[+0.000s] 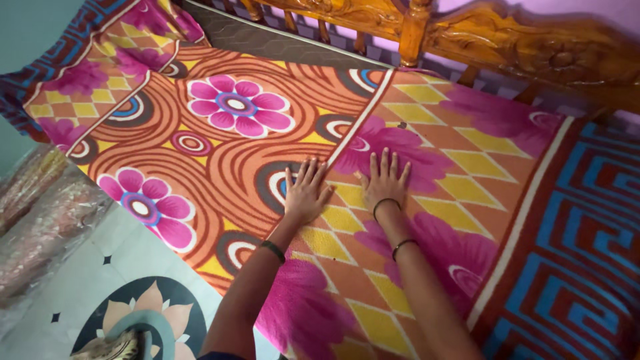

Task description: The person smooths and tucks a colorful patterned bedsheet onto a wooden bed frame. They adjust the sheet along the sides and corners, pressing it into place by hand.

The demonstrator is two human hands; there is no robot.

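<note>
Both the left hand (307, 193) and the right hand (385, 181) are pressing flat, fingers spread and gripping nothing, smoothing the orange-and-pink flowered woven bedspread (220, 153) below the carved wooden headboard (507, 47), likely calling for outward strokes next.

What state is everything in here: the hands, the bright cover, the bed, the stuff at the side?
left hand: open, flat, palm down on the bedsheet
right hand: open, flat, fingers spread, beside the left hand
bedsheet: spread out over the bed, far left corner hanging off the edge
wooden headboard: upright behind the bed
mattress: uncovered strip along the headboard
plastic-wrapped bundles: lying beside the bed, wrapped
</note>
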